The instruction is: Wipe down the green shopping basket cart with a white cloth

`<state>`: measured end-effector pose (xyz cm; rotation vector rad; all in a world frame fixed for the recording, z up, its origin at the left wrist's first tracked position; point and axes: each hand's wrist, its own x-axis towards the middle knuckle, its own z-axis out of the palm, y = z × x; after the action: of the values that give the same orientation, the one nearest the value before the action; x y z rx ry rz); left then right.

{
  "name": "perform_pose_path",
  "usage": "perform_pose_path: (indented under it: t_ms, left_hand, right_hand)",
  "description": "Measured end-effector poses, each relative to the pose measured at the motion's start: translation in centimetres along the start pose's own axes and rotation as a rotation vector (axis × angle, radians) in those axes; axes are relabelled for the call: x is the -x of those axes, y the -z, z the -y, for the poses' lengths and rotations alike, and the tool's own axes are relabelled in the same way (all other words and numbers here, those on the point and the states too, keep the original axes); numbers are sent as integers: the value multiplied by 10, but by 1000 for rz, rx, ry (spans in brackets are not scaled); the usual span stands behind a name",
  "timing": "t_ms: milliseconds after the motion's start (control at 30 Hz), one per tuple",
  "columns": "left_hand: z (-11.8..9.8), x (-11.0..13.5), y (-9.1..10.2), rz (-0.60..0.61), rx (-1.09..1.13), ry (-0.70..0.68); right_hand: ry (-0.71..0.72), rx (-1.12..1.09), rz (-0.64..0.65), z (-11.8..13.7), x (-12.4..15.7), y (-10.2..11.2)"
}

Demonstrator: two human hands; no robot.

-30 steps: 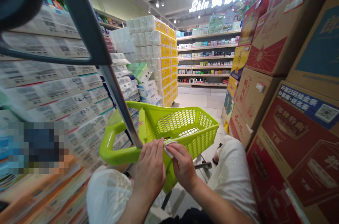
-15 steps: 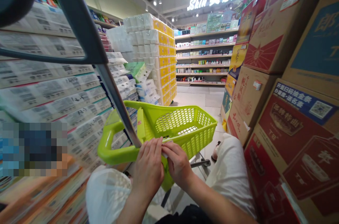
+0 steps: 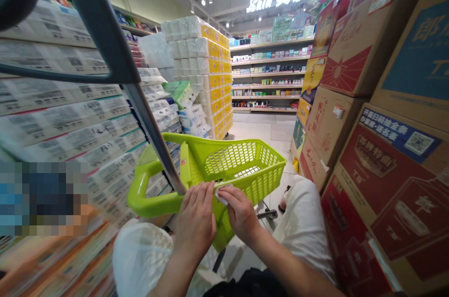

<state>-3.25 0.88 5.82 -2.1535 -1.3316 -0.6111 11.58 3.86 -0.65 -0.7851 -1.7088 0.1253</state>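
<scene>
A lime-green shopping cart [image 3: 259, 184] with a perforated basket stands between my knees, with a rounded green handle at its left end. My left hand [image 3: 197, 215] is bent over the near rim, beside the foot of a slanting metal pole [image 3: 153, 133], its fingers close together. Just to its right, my right hand [image 3: 240, 213] pinches a small white wipe [image 3: 223, 190] and presses it against the same rim. Part of the wipe is hidden under the fingers. The basket's visible inside holds nothing I can make out.
Stacked cartons [image 3: 393, 166] rise close on my right. Packs of paper goods [image 3: 66, 96] are piled on the left, with yellow-and-white packs [image 3: 213, 82] farther back. Shelves of small products [image 3: 270, 72] line the far end. A dark grey handle [image 3: 101, 25] tops the pole.
My right hand has slid slightly right along the rim, away from the left hand, and more of the white wipe shows. My left hand stays in place on the rim.
</scene>
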Motion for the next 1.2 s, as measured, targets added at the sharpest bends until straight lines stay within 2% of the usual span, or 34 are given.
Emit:
perform_pose_path:
  t_ms: [167, 233, 400, 600, 800, 933, 1000, 1200]
  left_hand:
    - [0, 0, -2, -5, 5, -5]
    - [-1, 0, -2, -8, 3, 7]
    - [-2, 0, -2, -7, 7, 21]
    - [-4, 1, -2, -1, 12, 47]
    - [-5, 3, -3, 7, 26, 54]
    - [-5, 3, -1, 17, 43, 51]
    - [-5, 3, -1, 16, 47, 55]
    - [-3, 4, -3, 0, 57, 56]
  right_hand:
    - [-114, 83, -108, -17, 6, 10]
    - [-128, 82, -113, -15, 6, 8]
    - [35, -78, 9, 10, -5, 2]
    - [-33, -25, -183, 5, -14, 22]
    - [24, 64, 40, -10, -19, 12]
    - [-58, 170, -27, -24, -16, 14]
    - [-100, 193, -49, -23, -16, 14]
    - [-8, 46, 65, -4, -24, 6]
